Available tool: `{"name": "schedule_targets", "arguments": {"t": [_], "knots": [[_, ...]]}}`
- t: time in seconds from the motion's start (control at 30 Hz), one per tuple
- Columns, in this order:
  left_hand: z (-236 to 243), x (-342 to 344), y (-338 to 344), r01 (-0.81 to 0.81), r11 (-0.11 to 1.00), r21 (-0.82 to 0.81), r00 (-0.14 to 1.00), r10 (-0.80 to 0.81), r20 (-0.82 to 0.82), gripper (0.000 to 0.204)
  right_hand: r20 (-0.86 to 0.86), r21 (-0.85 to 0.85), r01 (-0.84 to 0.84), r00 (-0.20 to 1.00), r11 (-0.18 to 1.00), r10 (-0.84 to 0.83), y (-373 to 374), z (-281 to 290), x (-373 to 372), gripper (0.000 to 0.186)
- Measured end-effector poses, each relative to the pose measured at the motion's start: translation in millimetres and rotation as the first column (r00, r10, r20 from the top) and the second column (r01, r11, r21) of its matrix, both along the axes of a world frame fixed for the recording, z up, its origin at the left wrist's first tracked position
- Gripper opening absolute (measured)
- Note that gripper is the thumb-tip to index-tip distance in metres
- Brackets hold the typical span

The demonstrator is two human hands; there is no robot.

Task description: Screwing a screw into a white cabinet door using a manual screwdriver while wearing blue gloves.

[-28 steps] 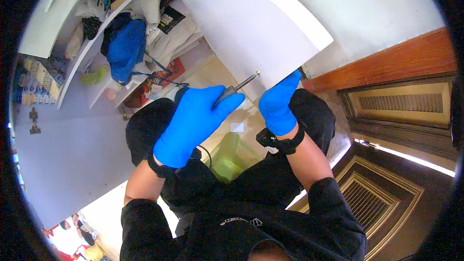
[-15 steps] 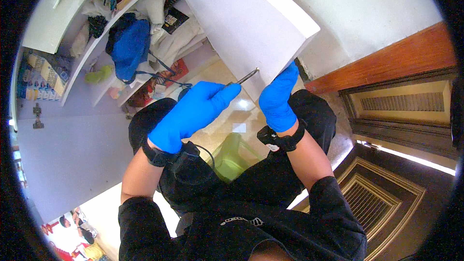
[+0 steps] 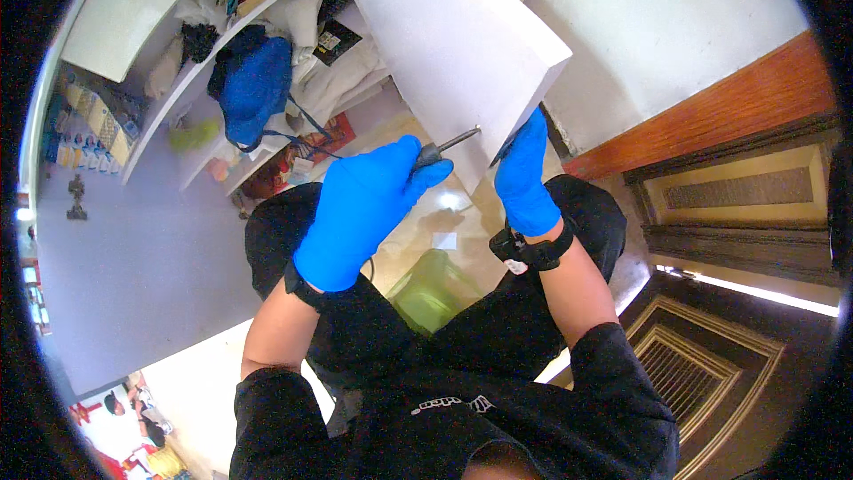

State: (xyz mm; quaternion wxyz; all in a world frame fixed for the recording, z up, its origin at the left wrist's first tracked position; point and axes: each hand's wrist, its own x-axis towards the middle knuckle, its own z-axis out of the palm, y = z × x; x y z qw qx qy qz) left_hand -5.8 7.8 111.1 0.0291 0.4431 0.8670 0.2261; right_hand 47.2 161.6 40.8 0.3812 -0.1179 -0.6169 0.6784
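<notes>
A dark-handled screwdriver (image 3: 455,140) is gripped in my left hand (image 3: 362,200), which wears a blue glove. Its metal tip meets a small spot on the inner face of the white cabinet door (image 3: 462,53), near the lower edge. On the other side, my right hand (image 3: 526,180), gloved in blue too, is at the door's outer edge. Those fingers are partly behind the door, and a dark strip shows beside them; whether the hand grips the edge or something there is hidden.
Left of the door, the open cabinet holds a blue bag (image 3: 258,80), white cloths and boxes. A second grey-white door (image 3: 142,276) swings out at the left. Between my knees is a green plastic stool (image 3: 433,293). A dark louvred wooden door (image 3: 711,364) stands at the right.
My left hand has turned and shifted slightly right, showing more of the screwdriver's handle. The tip stays at the same spot on the door. My right hand remains at the edge.
</notes>
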Motion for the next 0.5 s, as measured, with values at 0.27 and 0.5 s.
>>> {"name": "schedule_targets", "arguments": {"t": [0.27,0.5], "knots": [[-26.9,-1.4,-7.4,-0.040,0.993,0.109,0.995,0.049,-0.082,0.030,0.129,0.104,-0.181,0.978,0.978,0.167,0.0,-14.2,9.5,0.046],[-28.3,-20.2,-1.7,0.086,0.989,0.123,0.990,-0.071,-0.122,0.032,0.287,0.094,-0.262,0.931,0.961,0.225,13.7,-13.6,15.3,0.055]]}}
